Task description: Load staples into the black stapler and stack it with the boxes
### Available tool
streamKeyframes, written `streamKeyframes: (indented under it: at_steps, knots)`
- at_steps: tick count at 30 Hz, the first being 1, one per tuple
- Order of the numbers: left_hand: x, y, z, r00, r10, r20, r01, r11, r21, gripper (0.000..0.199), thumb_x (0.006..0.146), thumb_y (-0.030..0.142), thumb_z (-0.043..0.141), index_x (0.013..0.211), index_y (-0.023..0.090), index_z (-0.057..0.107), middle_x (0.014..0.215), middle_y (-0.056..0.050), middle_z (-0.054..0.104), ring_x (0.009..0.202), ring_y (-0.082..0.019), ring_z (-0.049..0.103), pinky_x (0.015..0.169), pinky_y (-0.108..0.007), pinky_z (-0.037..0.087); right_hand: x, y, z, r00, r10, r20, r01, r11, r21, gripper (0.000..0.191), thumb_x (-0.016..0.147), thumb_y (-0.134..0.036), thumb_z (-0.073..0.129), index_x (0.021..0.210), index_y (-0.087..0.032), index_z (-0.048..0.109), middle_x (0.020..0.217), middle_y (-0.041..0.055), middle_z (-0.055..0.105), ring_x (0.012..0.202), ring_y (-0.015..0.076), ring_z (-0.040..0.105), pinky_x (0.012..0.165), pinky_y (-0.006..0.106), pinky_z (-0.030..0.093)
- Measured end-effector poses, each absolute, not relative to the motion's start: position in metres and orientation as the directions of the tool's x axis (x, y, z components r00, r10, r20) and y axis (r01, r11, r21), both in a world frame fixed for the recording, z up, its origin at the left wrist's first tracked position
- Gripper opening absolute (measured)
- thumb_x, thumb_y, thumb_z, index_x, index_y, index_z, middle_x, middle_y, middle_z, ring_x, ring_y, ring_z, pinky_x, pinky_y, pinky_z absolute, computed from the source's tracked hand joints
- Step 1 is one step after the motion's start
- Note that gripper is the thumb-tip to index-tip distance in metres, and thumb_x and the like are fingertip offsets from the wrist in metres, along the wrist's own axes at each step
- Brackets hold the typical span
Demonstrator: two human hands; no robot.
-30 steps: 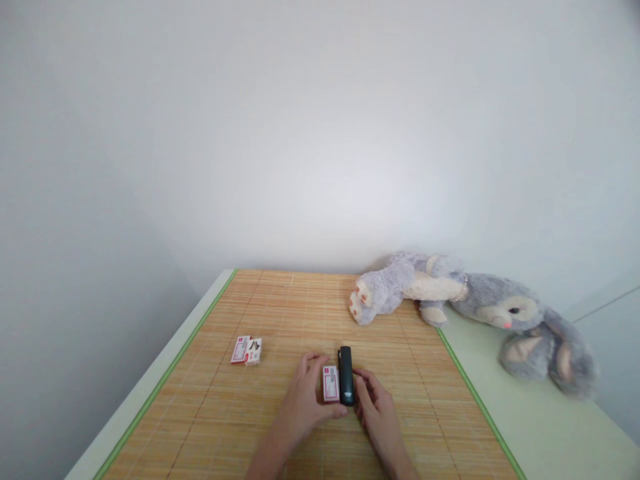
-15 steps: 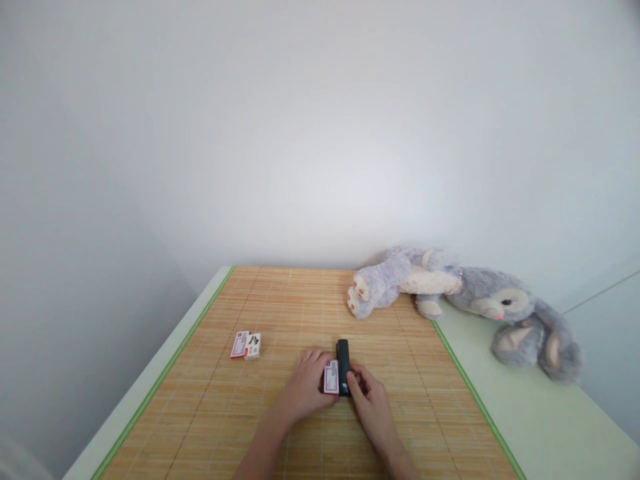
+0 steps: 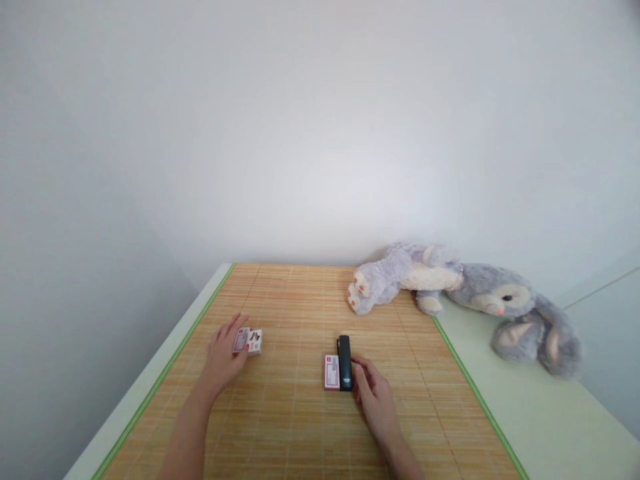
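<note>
At the left of the bamboo mat, my left hand (image 3: 225, 355) reaches over a small white and red box (image 3: 241, 340), fingers apart around its left side and near edge. A second small box (image 3: 255, 341) with a dark picture lies against its right side. Near the middle, a black stapler (image 3: 345, 363) lies lengthwise, with another white and red box (image 3: 331, 372) flush along its left side. My right hand (image 3: 371, 393) rests at the stapler's right side, fingertips beside it, fingers loosely curled and apart.
A bamboo mat (image 3: 300, 300) with green edging covers much of the pale table (image 3: 550, 413). At the back right a grey plush rabbit (image 3: 430, 277) lies across the mat's edge, against the wall.
My left hand has let go of the box beside the stapler and moved left to the two small boxes. My right hand has shifted slightly right, off the stapler.
</note>
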State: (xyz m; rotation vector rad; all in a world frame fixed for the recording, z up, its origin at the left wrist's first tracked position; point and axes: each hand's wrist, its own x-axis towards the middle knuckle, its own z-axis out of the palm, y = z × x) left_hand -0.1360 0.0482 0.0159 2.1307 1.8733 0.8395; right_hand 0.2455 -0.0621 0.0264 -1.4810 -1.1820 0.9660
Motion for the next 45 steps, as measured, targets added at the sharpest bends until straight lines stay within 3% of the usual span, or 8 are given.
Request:
streamKeyframes:
  at_steps: [6, 11, 19, 31, 35, 37, 40, 45]
  knots:
    - [-0.168, 0.049, -0.004, 0.079, 0.977, 0.197, 0.854, -0.168, 0.493, 0.063, 0.071, 0.033, 0.066, 0.133, 0.026, 0.061, 0.135, -0.007, 0.066, 0.127, -0.032, 0.058, 0.112, -0.047, 0.042, 0.245, -0.061, 0.023, 0.208, 0.978, -0.018, 0.221, -0.065, -0.973, 0.065, 0.095, -0.073, 0.046, 0.124, -0.020, 0.071, 0.063, 0.0019, 0.066, 0.062, 0.0222, 0.062, 0.061, 0.032, 0.052]
    - [-0.153, 0.047, 0.029, -0.047, 0.970, 0.236, 0.816, -0.099, 0.569, 0.068, 0.078, 0.050, 0.066, 0.138, 0.022, 0.053, 0.133, -0.010, 0.064, 0.120, -0.031, 0.060, 0.110, -0.048, 0.045, 0.245, -0.060, 0.023, 0.213, 0.977, -0.016, 0.228, -0.066, -0.971, 0.065, 0.094, -0.072, 0.046, 0.122, -0.020, 0.072, 0.064, 0.0033, 0.067, 0.064, 0.0236, 0.063, 0.062, 0.033, 0.052]
    - [0.024, 0.000, 0.071, 0.531, 0.835, 0.146, 0.497, -0.446, 0.744, 0.068, 0.071, 0.020, 0.070, 0.136, 0.033, 0.058, 0.137, -0.004, 0.061, 0.130, -0.026, 0.054, 0.115, -0.041, 0.042, 0.245, -0.060, 0.022, 0.202, 0.979, -0.030, 0.213, -0.074, -0.974, 0.063, 0.093, -0.073, 0.048, 0.116, -0.020, 0.073, 0.061, 0.0020, 0.064, 0.060, 0.0225, 0.061, 0.057, 0.032, 0.050]
    - [0.044, -0.001, 0.045, 0.545, 0.834, 0.087, 0.457, -0.382, 0.803, 0.077, 0.067, 0.035, 0.086, 0.139, 0.033, 0.058, 0.141, -0.007, 0.061, 0.131, -0.031, 0.054, 0.114, -0.045, 0.042, 0.250, -0.060, 0.012, 0.110, 0.993, 0.036, 0.272, 0.004, -0.962, 0.048, 0.100, -0.060, 0.048, 0.114, -0.019, 0.069, 0.081, 0.0041, 0.069, 0.078, 0.0226, 0.065, 0.077, 0.033, 0.052]
    - [0.015, 0.010, 0.041, 0.302, 0.937, 0.178, 0.569, -0.327, 0.755, 0.070, 0.082, 0.052, 0.073, 0.146, 0.034, 0.052, 0.152, -0.006, 0.052, 0.141, -0.028, 0.045, 0.119, -0.046, 0.037, 0.251, -0.063, 0.009, 0.133, 0.991, -0.007, 0.272, -0.043, -0.961, 0.056, 0.098, -0.057, 0.053, 0.139, -0.018, 0.057, 0.087, 0.0030, 0.068, 0.078, 0.0214, 0.064, 0.074, 0.032, 0.052]
    - [-0.017, 0.019, 0.041, -0.071, 0.975, 0.211, 0.675, -0.109, 0.730, 0.045, 0.091, 0.057, 0.058, 0.128, 0.034, 0.067, 0.134, -0.004, 0.065, 0.129, -0.026, 0.056, 0.114, -0.043, 0.041, 0.250, -0.065, 0.007, 0.136, 0.990, -0.036, 0.308, -0.077, -0.948, 0.073, 0.091, -0.056, 0.065, 0.149, -0.016, 0.047, 0.088, 0.0022, 0.067, 0.076, 0.0216, 0.064, 0.070, 0.032, 0.052]
    - [-0.072, 0.032, 0.041, -0.353, 0.919, 0.177, 0.679, 0.121, 0.724, 0.055, 0.095, 0.061, 0.045, 0.126, 0.020, 0.066, 0.120, -0.013, 0.068, 0.114, -0.034, 0.062, 0.105, -0.054, 0.045, 0.248, -0.064, 0.009, 0.074, 0.995, -0.067, 0.395, -0.091, -0.914, 0.102, 0.075, -0.048, 0.081, 0.159, -0.016, 0.033, 0.093, 0.0028, 0.071, 0.080, 0.0242, 0.067, 0.074, 0.035, 0.054]
    - [-0.103, 0.043, 0.031, -0.389, 0.920, 0.049, 0.625, 0.224, 0.748, 0.050, 0.088, 0.062, 0.054, 0.107, 0.021, 0.074, 0.090, -0.008, 0.076, 0.084, -0.031, 0.070, 0.083, -0.046, 0.054, 0.244, -0.057, 0.020, -0.006, 0.999, -0.041, 0.472, -0.033, -0.881, 0.113, 0.063, -0.031, 0.086, 0.161, -0.028, 0.030, 0.132, 0.0084, 0.070, 0.116, 0.0326, 0.068, 0.098, 0.042, 0.051]
